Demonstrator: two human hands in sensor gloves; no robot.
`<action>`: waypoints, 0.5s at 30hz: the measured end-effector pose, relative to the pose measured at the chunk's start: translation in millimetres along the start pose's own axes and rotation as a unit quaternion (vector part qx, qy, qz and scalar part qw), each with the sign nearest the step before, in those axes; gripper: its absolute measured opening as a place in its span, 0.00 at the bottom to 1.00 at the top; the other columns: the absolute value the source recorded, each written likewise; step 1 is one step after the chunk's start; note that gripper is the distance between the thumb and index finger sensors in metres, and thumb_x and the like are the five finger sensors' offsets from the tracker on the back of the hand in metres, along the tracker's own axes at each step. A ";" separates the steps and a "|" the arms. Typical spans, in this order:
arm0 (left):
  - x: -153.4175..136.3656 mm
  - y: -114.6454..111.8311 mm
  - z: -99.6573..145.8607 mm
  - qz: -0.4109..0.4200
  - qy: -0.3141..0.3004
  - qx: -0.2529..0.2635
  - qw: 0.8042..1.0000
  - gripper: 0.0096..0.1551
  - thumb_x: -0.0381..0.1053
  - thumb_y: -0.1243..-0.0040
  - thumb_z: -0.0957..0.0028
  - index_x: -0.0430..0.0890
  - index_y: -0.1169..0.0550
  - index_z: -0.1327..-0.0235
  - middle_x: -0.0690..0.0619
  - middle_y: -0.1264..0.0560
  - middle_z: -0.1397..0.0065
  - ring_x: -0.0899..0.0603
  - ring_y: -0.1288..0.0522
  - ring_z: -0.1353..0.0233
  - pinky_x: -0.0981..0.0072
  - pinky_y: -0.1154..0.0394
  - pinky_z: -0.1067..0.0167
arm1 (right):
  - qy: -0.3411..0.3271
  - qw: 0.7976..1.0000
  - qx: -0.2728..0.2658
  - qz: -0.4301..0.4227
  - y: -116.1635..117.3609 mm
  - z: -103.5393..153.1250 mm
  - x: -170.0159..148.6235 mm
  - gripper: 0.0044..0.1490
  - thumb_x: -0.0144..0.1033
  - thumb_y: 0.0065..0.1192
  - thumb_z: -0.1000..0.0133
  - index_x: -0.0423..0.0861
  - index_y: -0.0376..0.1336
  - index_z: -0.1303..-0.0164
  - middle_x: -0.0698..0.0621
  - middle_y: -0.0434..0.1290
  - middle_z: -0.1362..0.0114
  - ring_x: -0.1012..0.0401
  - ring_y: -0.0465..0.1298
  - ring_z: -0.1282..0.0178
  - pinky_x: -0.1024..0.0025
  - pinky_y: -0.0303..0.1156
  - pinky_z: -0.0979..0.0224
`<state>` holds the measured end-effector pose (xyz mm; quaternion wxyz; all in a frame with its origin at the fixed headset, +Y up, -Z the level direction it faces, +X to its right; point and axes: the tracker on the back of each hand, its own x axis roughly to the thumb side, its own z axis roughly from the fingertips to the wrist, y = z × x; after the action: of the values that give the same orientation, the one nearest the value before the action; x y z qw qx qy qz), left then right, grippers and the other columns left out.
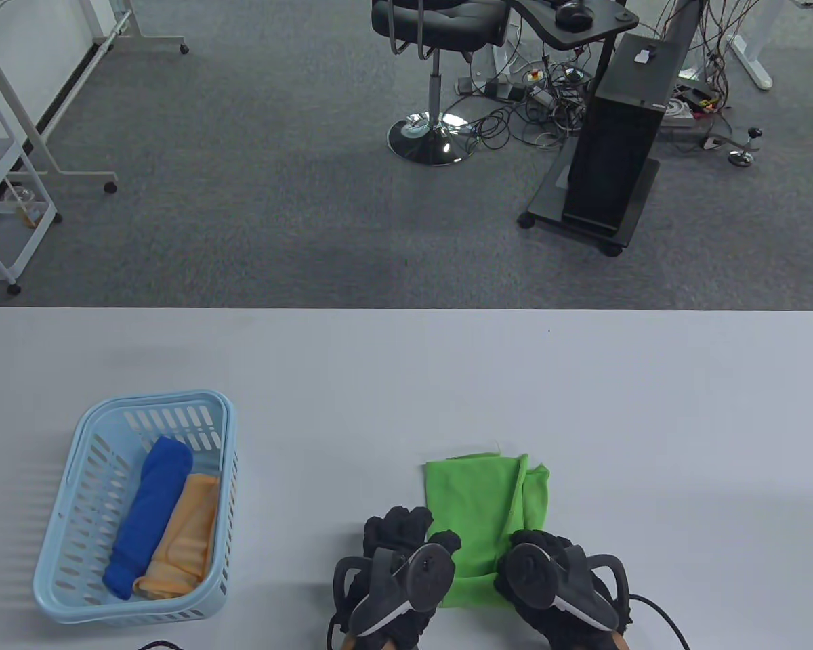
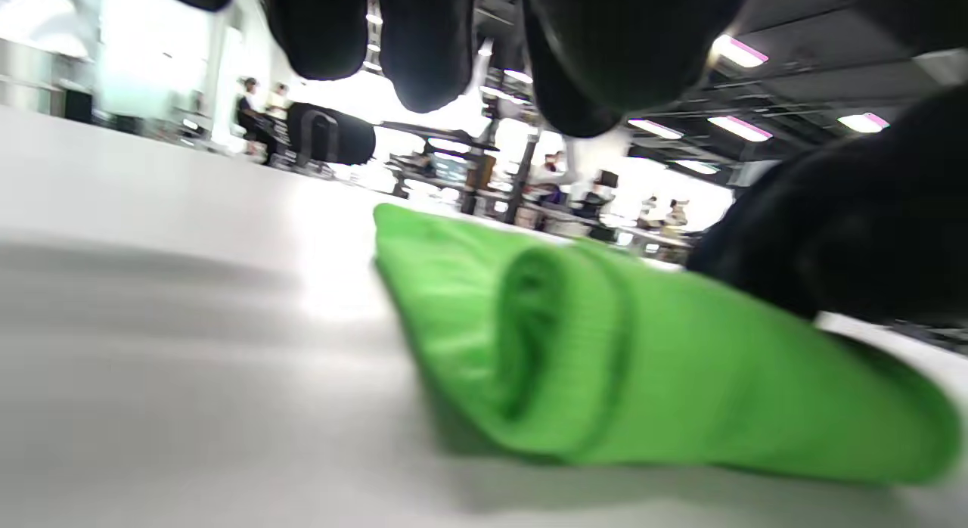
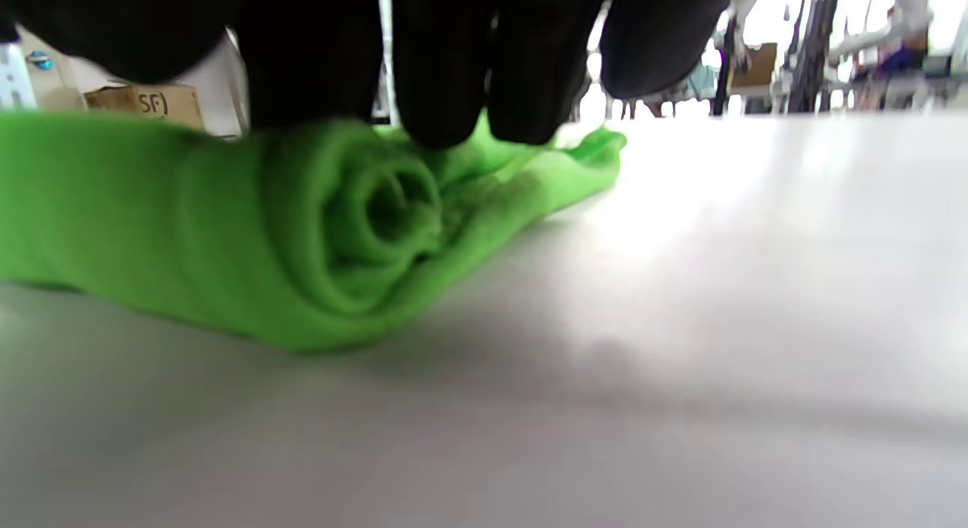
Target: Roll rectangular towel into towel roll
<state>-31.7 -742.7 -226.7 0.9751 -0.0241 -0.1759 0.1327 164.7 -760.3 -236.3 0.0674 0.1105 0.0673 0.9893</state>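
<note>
The bright green rectangular microfibre towel (image 1: 486,497) is partly rolled at the desk's near edge. Roughly half remains flat. Both hands (image 1: 406,565) (image 1: 549,575) grip the roll.

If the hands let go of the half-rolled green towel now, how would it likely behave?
The green towel looks soft and floppy: its flat part lies creased. The coil seen in the right wrist view is loose, so it would probably relax or partly unroll. Sliding seems unlikely; the cloth sags flat on the table.
</note>
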 end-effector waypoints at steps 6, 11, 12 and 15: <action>14.5 -29.9 -9.4 -0.123 -0.023 -0.132 0.983 0.41 0.67 0.37 0.65 0.58 0.27 0.33 0.43 0.37 0.20 0.30 0.43 0.21 0.26 0.48 0.30 | 0.000 0.994 0.097 0.042 7.2 0.9 -7.0 0.52 0.56 0.68 0.69 0.53 0.60 0.32 0.45 0.52 0.22 0.45 0.57 0.20 0.39 0.54 0.23; 6.1 -33.0 -11.6 -0.099 -0.004 -0.125 0.987 0.34 0.63 0.37 0.63 0.54 0.20 0.41 0.43 0.33 0.22 0.31 0.40 0.22 0.27 0.46 0.31 | 0.010 0.993 0.110 0.048 11.0 1.1 -10.4 0.51 0.48 0.68 0.65 0.55 0.53 0.29 0.44 0.47 0.21 0.45 0.52 0.19 0.39 0.51 0.22; 3.6 -31.6 -11.1 -0.079 0.001 -0.122 0.989 0.33 0.63 0.38 0.62 0.53 0.19 0.43 0.43 0.32 0.23 0.31 0.40 0.22 0.27 0.46 0.31 | 0.008 0.996 0.084 0.035 9.5 0.9 -10.6 0.48 0.47 0.68 0.65 0.54 0.57 0.31 0.45 0.50 0.22 0.46 0.54 0.20 0.40 0.53 0.22; -1.3 -28.6 -8.6 -0.056 0.009 -0.123 0.991 0.33 0.63 0.41 0.62 0.50 0.15 0.47 0.43 0.30 0.24 0.31 0.39 0.22 0.27 0.45 0.31 | -0.002 0.997 0.072 0.007 6.9 1.9 -11.4 0.43 0.47 0.65 0.64 0.51 0.62 0.34 0.46 0.54 0.24 0.47 0.58 0.21 0.41 0.55 0.23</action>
<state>-22.7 -770.7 -232.5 0.9722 -0.1356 -0.1831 0.0547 175.3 -768.6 -235.8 0.0525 0.1172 0.1375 0.9821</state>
